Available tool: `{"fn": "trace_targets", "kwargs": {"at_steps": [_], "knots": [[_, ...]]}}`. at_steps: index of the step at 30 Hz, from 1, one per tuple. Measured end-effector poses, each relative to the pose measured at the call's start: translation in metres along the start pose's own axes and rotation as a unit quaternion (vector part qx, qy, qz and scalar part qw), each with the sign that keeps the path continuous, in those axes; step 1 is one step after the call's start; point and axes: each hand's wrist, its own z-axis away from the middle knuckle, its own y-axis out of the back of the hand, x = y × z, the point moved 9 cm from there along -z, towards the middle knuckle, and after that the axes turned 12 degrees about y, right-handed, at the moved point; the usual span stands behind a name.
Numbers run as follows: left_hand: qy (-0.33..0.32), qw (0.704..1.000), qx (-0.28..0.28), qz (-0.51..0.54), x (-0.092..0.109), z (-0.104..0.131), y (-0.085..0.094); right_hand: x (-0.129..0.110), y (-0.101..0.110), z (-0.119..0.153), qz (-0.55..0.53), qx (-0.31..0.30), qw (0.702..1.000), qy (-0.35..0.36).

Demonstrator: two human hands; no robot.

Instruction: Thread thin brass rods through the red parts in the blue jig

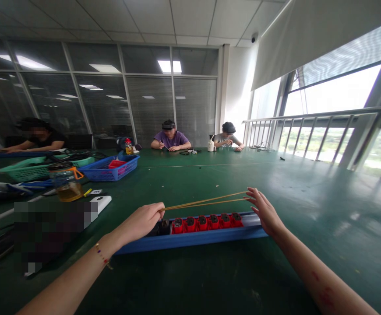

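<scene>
A tan rubber band (pixel 203 202) is stretched nearly level between my two hands. My left hand (pixel 151 216) is closed in a pinch on one end of it, above the left part of a long blue tray (pixel 190 244). At the other end, the band is hooked on the fingers of my right hand (pixel 265 212), which are stretched out and slightly apart near the tray's right end. Several red blocks with dark tops (pixel 202 223) stand in a row inside the tray. Dark pieces (pixel 164 227) lie at its left, partly hidden by my left hand.
A blue basket (pixel 111 174) holding a red container, a green basket (pixel 29 175) and a jar of amber liquid (pixel 68 188) stand at left. A blurred-out object (pixel 55 232) lies near my left arm. People sit across the green table (pixel 190 179) and at far left.
</scene>
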Motion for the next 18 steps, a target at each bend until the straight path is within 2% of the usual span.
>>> {"fn": "trace_targets", "kwargs": {"at_steps": [4,7,11,15,18], "knots": [[-0.018,1.0,0.014,0.016,0.008,0.013,-0.003,-0.005,-0.019,0.005,-0.148,-0.063,0.986,-0.031],[-0.029,0.999,0.036,0.005,0.013,0.018,-0.002,-0.008,-0.028,0.009,-0.204,-0.088,0.973,-0.061],[-0.039,0.997,0.069,-0.022,0.016,0.02,0.002,-0.005,-0.03,0.014,-0.193,-0.083,0.974,-0.09],[-0.051,0.989,0.123,-0.069,0.024,0.024,0.01,-0.009,-0.028,0.015,-0.171,-0.056,0.982,-0.064],[-0.053,0.983,0.147,-0.094,0.03,0.028,0.014,-0.015,-0.035,0.02,-0.148,-0.07,0.986,-0.044]]}}
